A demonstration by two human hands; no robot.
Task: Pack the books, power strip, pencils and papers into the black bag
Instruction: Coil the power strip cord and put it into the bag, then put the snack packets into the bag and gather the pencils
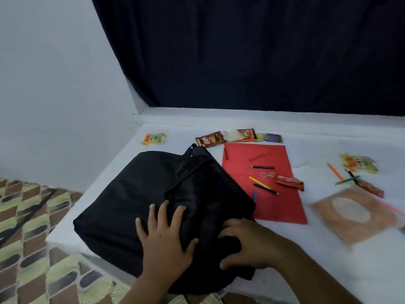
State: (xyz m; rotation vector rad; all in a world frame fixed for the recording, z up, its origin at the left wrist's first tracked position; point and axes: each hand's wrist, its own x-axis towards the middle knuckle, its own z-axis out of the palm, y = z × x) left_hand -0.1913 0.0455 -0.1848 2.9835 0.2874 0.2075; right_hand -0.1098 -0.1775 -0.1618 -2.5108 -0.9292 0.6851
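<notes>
The black bag (135,194) lies flat on the white surface (324,145), its zip side toward the right. My left hand (164,240) rests on the bag's near part with fingers spread and straight. My right hand (249,244) sits on the bag's lower right corner, fingers curled into the black fabric. A red paper sheet (241,163) lies right of the bag with several coloured pencils (262,185) on it. More pencils (341,175) lie further right. A blurred brown book (355,216) with a pale oval label sits at the right edge.
Snack wrappers lie along the back: a brown packet (210,139), a purple one (270,137), a yellow-orange one (153,138), another at the right (359,163). Small red wrappers (289,182) lie near the pencils. A dark curtain (252,51) hangs behind. Patterned floor (28,227) lies to the left.
</notes>
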